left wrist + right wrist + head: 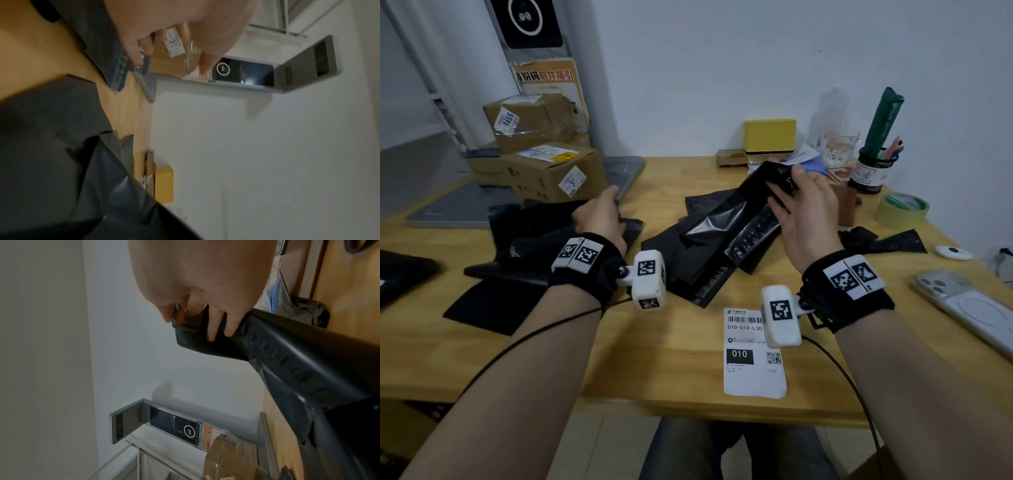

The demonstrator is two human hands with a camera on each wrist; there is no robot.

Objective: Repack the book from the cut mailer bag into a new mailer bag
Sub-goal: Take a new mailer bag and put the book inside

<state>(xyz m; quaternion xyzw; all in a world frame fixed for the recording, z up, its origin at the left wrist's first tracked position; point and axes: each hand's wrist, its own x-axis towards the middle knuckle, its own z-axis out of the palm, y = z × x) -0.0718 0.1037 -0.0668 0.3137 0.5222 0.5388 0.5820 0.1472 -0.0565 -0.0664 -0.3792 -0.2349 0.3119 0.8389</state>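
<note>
My right hand point(789, 192) holds one end of a black mailer bag point(750, 209) raised above the desk. In the right wrist view its fingers point(213, 324) curl over the crumpled end of that bag point(298, 356), with the thumb behind. The rest of the bag slopes down onto a pile of black mailers point(698, 260) at mid-desk. My left hand point(599, 214) grips the far edge of another black mailer bag point(534, 240) lying flat and bulky at the left. Its fingertips point(135, 53) sit at that bag's printed strip point(121, 71). No book shows.
A white shipping label point(753, 353) lies near the wooden desk's front edge point(654, 397). A phone point(969, 308), a tape roll point(904, 209) and a pen holder point(869, 171) stand on the right. Cardboard boxes point(541, 150) and a grey scanner base point(619, 171) fill the back left, a yellow box point(770, 135) the back.
</note>
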